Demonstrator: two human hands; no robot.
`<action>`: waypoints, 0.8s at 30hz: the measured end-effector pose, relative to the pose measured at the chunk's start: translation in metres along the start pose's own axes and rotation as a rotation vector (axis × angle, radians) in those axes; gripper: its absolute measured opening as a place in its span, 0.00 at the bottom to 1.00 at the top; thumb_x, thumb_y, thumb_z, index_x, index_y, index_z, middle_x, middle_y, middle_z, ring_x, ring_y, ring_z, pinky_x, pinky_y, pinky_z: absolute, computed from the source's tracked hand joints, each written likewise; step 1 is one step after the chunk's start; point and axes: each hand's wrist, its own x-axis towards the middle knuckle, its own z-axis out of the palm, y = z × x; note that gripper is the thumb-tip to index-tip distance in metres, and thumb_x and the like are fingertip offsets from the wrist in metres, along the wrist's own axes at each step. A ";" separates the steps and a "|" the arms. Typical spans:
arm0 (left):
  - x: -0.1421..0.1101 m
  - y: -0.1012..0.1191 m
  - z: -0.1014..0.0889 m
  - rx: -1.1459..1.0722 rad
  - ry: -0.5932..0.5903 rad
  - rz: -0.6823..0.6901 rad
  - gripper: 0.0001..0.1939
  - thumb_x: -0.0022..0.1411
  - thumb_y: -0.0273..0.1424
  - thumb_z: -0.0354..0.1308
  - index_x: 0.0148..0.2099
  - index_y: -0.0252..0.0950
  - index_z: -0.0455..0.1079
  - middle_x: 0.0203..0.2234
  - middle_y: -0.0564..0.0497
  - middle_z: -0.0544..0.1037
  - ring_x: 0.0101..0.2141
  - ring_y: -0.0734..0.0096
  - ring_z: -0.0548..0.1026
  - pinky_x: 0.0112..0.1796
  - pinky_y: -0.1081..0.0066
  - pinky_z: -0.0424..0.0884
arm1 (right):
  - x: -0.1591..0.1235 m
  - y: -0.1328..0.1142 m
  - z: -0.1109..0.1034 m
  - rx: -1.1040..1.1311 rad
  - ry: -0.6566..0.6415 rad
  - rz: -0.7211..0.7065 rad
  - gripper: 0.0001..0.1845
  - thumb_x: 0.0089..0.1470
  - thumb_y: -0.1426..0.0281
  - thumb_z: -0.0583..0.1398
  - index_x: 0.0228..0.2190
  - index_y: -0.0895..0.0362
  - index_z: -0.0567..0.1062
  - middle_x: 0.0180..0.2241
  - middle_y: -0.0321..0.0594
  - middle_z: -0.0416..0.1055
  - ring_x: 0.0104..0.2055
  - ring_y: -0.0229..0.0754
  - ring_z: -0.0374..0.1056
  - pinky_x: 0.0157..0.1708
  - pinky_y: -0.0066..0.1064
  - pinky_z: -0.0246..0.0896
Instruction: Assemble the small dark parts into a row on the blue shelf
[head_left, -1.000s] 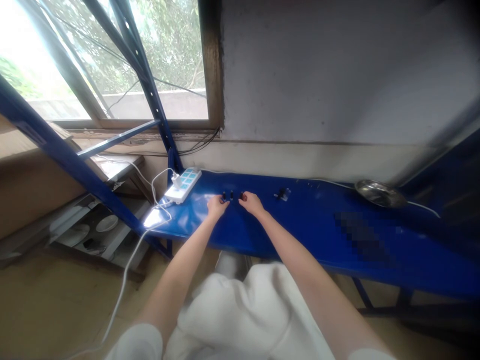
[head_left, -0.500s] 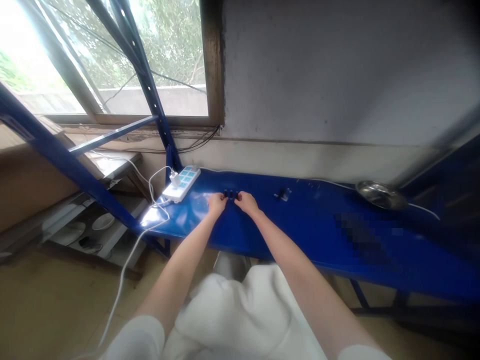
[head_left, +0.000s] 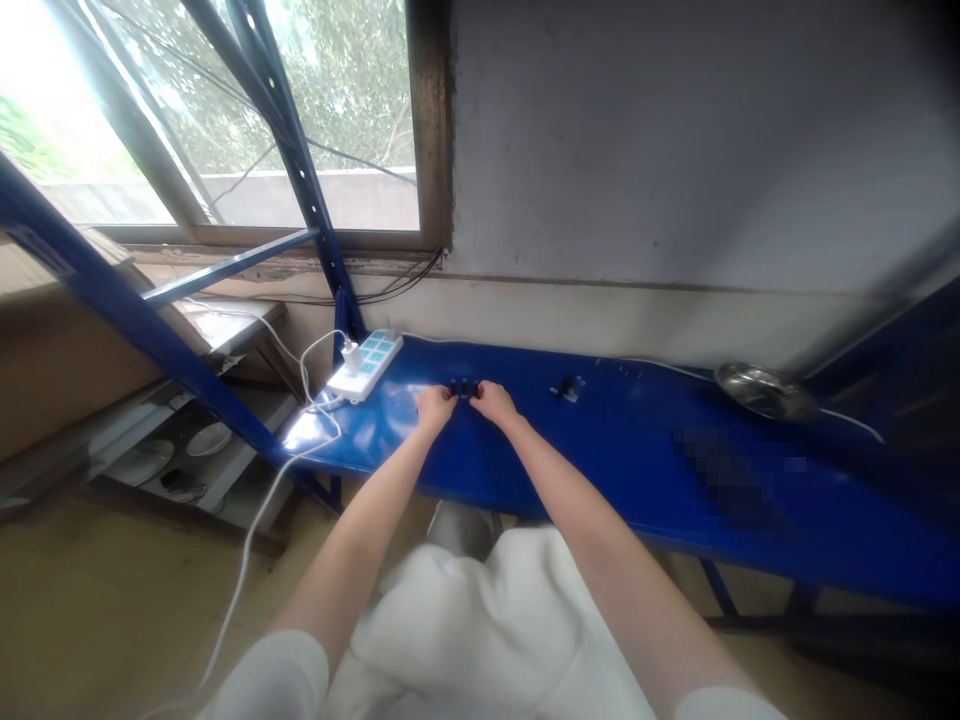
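Black and small, 3 pieces (head_left: 464, 389) form a row on the blue table (head_left: 600, 460), toward its left end and nearer the far edge. The right hand (head_left: 495, 402) pinches the right piece narrowly. The left hand (head_left: 435, 405) has its fingertips at the left piece; whether they hold it, I cannot tell. Long axes run near edge to far; standing or lying is unclear.
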 end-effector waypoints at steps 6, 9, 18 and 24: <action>-0.002 0.002 0.000 -0.018 0.001 -0.026 0.10 0.52 0.36 0.57 0.35 0.37 0.73 0.32 0.48 0.78 0.38 0.62 0.74 0.40 0.68 0.62 | -0.004 -0.006 -0.006 -0.021 -0.040 0.023 0.12 0.48 0.71 0.57 0.37 0.60 0.71 0.38 0.45 0.73 0.38 0.44 0.69 0.31 0.27 0.58; -0.011 0.003 -0.006 -0.085 0.070 -0.048 0.13 0.50 0.35 0.58 0.39 0.36 0.70 0.31 0.49 0.76 0.37 0.63 0.73 0.40 0.66 0.63 | -0.014 -0.005 -0.016 -0.018 -0.034 0.032 0.18 0.48 0.70 0.58 0.43 0.61 0.69 0.41 0.48 0.72 0.40 0.45 0.68 0.33 0.28 0.60; -0.074 0.033 -0.007 -0.370 0.321 0.525 0.09 0.60 0.31 0.49 0.39 0.35 0.68 0.29 0.49 0.73 0.31 0.71 0.70 0.37 0.69 0.67 | -0.079 0.052 -0.061 0.185 0.350 -0.004 0.12 0.53 0.65 0.52 0.33 0.57 0.72 0.33 0.41 0.73 0.34 0.40 0.68 0.35 0.30 0.60; -0.094 0.089 0.023 -0.205 0.006 0.770 0.21 0.63 0.28 0.41 0.58 0.37 0.58 0.47 0.44 0.70 0.46 0.66 0.67 0.48 0.64 0.63 | -0.094 0.092 -0.062 0.091 0.699 0.142 0.17 0.56 0.66 0.47 0.42 0.62 0.66 0.38 0.48 0.69 0.40 0.43 0.65 0.42 0.33 0.57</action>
